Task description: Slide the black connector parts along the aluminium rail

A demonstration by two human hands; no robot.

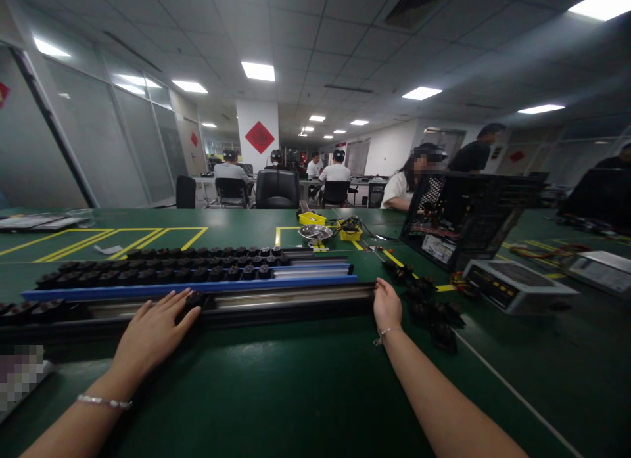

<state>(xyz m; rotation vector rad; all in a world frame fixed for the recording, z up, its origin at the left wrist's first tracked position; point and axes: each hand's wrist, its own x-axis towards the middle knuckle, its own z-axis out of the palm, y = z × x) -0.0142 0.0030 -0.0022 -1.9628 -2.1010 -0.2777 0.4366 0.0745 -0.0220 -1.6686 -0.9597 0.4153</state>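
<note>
A long black rail (296,305) with a shiny metal channel lies across the green table in front of me. My left hand (155,326) rests on it with fingers stretched out flat, its thumb and fingertips against a small black block (195,301) that sits on the rail. At the rail's right end, my right hand (387,305) has its fingers closed around the tip. More black blocks (46,308) sit at the rail's left end. Just behind, blue rails (296,279) carry rows of similar black blocks (197,274).
Loose black blocks (419,300) lie right of my right hand. Beyond them are a grey power supply (513,284) and an open black computer case (458,215). A metal bowl (315,232) and yellow trays (312,219) stand farther back. Several people sit or stand beyond the table.
</note>
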